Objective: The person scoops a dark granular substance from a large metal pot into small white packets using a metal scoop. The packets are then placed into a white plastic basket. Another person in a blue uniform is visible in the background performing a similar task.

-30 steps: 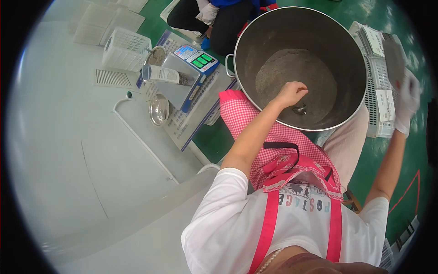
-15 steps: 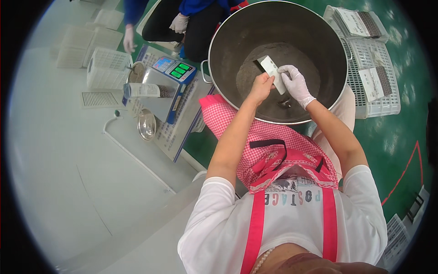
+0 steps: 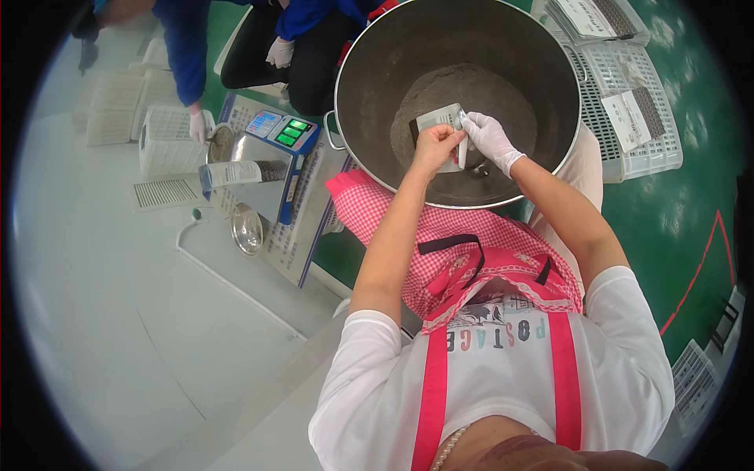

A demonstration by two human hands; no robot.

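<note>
A big steel pot (image 3: 369,86) stands in front of me with grey granular material (image 3: 503,90) heaped at its bottom. Over the pot I hold a small flat pouch (image 3: 434,119). My bare left hand (image 3: 433,149) grips its lower edge. My right hand (image 3: 487,140), in a white glove, pinches the pouch's right side. A small dark scoop lies in the pot under my hands, mostly hidden.
A digital scale (image 3: 275,141) with a lying filled pouch (image 3: 236,173) sits to the left on the white table (image 3: 118,314). A small metal bowl (image 3: 247,229) lies near it. Another person in blue crouches beyond, gloved hand (image 3: 196,125) on a white basket. White crates (image 3: 636,118) with pouches stand right.
My right hand came from the crates on the right to the pot with a pouch. Both hands now hold it over the pot, slightly further in than before.
</note>
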